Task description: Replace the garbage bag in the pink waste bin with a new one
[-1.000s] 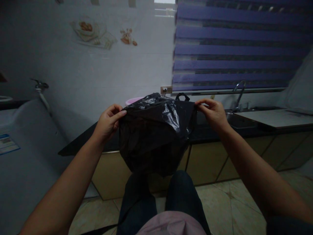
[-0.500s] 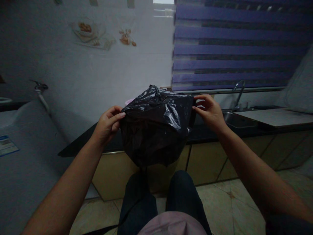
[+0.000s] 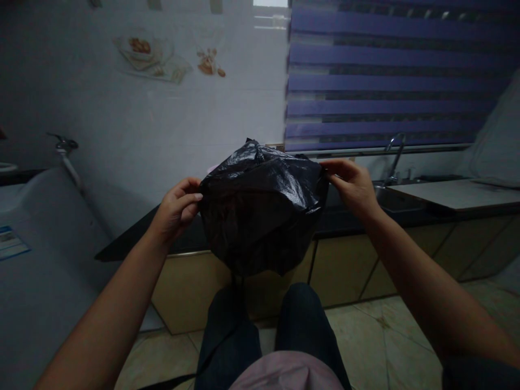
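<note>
I'm in a kitchen: tap [image 3: 398,157] at a metal sink [image 3: 400,200], cupboards [image 3: 343,265] under the dark table [image 3: 136,237], food pictures [image 3: 140,54] on the wall [image 3: 231,114].

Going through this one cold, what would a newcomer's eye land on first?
Probably the shiny black plastic bag in the middle of the view, spread between the left hand and the right hand. Next, likely, the purple striped blind at the upper right, with a curved faucet by its lower edge.
</note>
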### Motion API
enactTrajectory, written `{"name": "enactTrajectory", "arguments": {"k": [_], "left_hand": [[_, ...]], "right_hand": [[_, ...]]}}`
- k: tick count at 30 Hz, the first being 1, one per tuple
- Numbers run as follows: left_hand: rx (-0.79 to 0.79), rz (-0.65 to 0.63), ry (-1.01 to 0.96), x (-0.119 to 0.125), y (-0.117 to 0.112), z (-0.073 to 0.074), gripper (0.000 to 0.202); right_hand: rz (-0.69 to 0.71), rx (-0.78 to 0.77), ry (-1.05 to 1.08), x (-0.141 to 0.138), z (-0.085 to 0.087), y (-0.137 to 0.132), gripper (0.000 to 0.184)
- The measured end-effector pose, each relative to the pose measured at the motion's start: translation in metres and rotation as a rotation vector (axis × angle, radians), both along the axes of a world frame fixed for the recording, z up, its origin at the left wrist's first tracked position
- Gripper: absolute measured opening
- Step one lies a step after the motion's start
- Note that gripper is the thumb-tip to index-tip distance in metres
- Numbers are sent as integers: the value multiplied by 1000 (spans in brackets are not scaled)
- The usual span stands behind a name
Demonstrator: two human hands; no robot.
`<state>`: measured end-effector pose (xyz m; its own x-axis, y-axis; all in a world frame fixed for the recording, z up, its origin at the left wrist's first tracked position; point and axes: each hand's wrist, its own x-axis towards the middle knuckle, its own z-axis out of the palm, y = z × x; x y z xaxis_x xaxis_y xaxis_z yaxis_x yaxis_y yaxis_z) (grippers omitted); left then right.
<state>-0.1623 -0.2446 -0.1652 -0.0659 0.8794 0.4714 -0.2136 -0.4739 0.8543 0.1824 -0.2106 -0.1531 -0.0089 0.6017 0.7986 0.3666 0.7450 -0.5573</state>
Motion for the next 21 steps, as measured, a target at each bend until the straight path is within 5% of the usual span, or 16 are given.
{"name": "enactTrajectory", "arguments": {"k": [10, 21], "left_hand": [[11, 25, 23, -5, 3, -3, 18], [25, 33, 19, -9, 7, -6, 19]], "right_hand": [[-16, 20, 18, 3, -1, 4, 6], [-75, 8, -23, 8, -6, 7, 16]]}}
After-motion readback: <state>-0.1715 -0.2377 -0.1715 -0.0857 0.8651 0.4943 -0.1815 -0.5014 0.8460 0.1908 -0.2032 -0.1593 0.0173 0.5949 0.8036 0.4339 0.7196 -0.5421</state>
